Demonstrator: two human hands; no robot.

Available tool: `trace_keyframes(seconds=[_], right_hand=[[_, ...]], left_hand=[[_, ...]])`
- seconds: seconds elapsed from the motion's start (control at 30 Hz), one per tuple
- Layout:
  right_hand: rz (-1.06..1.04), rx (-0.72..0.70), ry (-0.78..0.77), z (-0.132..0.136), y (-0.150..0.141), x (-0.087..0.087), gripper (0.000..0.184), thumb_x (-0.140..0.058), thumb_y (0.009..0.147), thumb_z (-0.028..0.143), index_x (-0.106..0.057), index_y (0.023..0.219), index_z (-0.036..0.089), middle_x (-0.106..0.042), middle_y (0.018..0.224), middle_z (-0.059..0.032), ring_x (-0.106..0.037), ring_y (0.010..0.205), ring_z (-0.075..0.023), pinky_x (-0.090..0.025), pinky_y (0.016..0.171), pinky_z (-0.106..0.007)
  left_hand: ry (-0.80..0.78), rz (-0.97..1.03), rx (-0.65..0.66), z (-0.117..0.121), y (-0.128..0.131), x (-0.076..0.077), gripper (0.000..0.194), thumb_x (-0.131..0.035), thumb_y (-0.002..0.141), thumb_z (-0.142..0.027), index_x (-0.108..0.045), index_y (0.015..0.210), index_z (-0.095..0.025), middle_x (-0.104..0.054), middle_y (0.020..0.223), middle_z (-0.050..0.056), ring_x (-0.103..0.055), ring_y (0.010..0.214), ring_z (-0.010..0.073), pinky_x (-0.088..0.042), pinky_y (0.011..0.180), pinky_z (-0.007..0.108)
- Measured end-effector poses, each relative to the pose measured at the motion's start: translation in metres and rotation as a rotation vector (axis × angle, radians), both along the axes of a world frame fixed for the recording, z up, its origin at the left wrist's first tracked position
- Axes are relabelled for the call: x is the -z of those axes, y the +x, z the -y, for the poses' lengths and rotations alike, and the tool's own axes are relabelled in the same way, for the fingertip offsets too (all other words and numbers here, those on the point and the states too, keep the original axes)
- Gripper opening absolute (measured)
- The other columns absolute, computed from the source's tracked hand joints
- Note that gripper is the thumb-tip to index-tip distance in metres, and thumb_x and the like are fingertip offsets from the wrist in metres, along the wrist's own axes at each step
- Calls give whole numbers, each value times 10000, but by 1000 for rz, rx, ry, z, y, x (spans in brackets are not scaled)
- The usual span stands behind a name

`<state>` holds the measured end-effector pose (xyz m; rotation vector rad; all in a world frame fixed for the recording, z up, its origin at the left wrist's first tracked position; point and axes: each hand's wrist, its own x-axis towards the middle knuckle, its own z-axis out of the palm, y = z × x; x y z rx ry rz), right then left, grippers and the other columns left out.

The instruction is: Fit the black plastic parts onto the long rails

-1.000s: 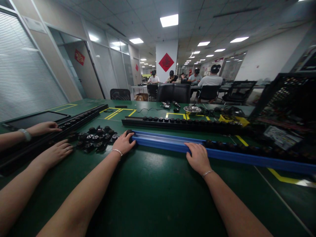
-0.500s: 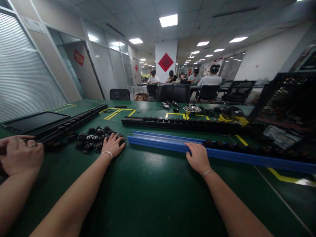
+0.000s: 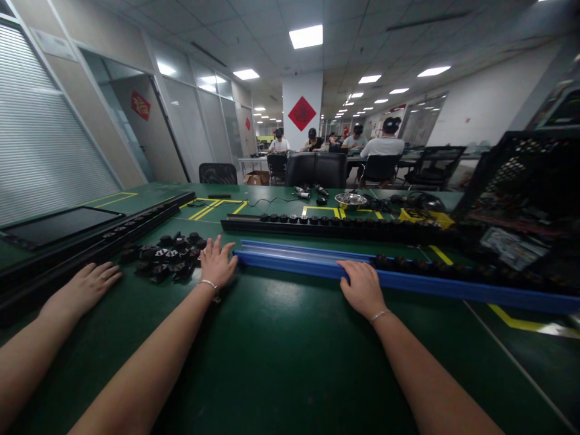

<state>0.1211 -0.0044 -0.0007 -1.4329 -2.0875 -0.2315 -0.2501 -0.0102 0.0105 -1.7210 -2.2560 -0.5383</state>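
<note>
- Head view, centre to right edge: the blue channel (image 3: 290,264) lies on the green worktop (image 3: 281,368), open side up, its near wall facing the person.
- Its long axis runs mostly across the frame, dropping slightly toward the right; the left end points at the pile of black parts (image 3: 168,255) left of centre.
- A row of black parts (image 3: 410,266) fills the channel right of the right hand; the stretch to the left is bare.
- Right hand (image 3: 364,287), right of centre: fingers curled over the near wall, thumb low along its outer face, gripping the channel.
- Left hand (image 3: 218,263), just left of centre: fingers spread, between the pile and the channel's left end. Its underside is hidden, so whether a small part sits under the palm cannot be told.
- Left of frame: a co-worker's hand (image 3: 85,290) lies near the pile; a black rail (image 3: 290,226) stretches behind the channel.
- Risks, as a judgement: a loosened right grip, or a knock from the left hand on the free end, could swing the channel on the smooth worktop and jostle the row; two people's reaches could collide at the pile.
</note>
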Motion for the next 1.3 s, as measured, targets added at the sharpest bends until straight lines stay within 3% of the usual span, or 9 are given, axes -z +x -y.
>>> trace_keyframes(seconds=[0.13,0.3,0.43,0.63,0.77,0.87,1.0,1.17,1.3], right_hand=[[1,-5,1,0,1,-1,378,-437,780,178,-598,1122,188,-636,1117,-62,-526,1048,-219,-319,973,-406],[-8,-16,10,0,2,-1,364,-444,782,191,-600,1110,192,-640,1109,-61,-527,1044,-217,-326,966,-410],[-6,-23,19,-1,3,1,363,-451,775,198,-601,1106,189,-640,1097,-70,-531,1028,-216,-338,951,-409],[-81,-18,55,-2,7,-1,327,-442,776,200,-617,1052,180,-636,1069,-69,-523,1031,-207,-364,944,-375],[-196,290,206,-2,12,-4,417,-461,762,229,-559,1159,148,-523,1250,-133,-406,1191,-276,-301,1008,-461],[-226,467,186,-3,15,-1,519,-445,785,282,-461,1269,95,-367,1382,-207,-285,1282,-333,-252,1020,-538],[-192,475,78,-5,16,3,543,-379,831,332,-424,1302,66,-381,1368,-228,-261,1304,-336,-232,1034,-549],[-169,467,98,-5,15,5,513,-352,845,347,-459,1281,97,-450,1319,-207,-301,1279,-337,-226,1017,-583],[-133,427,118,-6,14,6,502,-354,845,343,-470,1268,97,-452,1309,-209,-350,1245,-323,-251,1020,-545]], left_hand=[[106,79,191,-4,55,-6,481,-423,867,-399,-441,1325,-252,-161,1528,80,-92,1397,300,-224,1081,524],[95,78,385,-6,122,-3,473,-437,869,-401,-441,1323,-270,-176,1525,66,-93,1399,278,-215,1096,497],[49,49,400,-7,152,5,465,-419,871,-432,-442,1317,-302,-235,1509,59,-142,1389,292,-194,1086,554],[43,-75,479,5,154,12,507,-431,861,-424,-384,1351,-302,-378,1440,41,-252,1351,269,-154,1102,553],[31,-88,485,10,151,12,535,-450,850,-421,-364,1363,-299,-362,1448,40,-244,1352,272,-181,1101,538],[42,-85,480,9,152,13,531,-451,849,-419,-370,1358,-290,-369,1443,43,-248,1349,279,-177,1099,546],[53,-69,494,9,153,12,525,-464,843,-399,-381,1349,-284,-379,1435,46,-247,1347,280,-172,1098,554],[26,-42,494,10,154,10,547,-501,824,-372,-379,1351,-294,-381,1432,49,-240,1349,274,-161,1103,545],[27,-43,498,10,153,11,551,-502,822,-381,-379,1351,-290,-377,1433,52,-236,1349,281,-155,1102,554]])
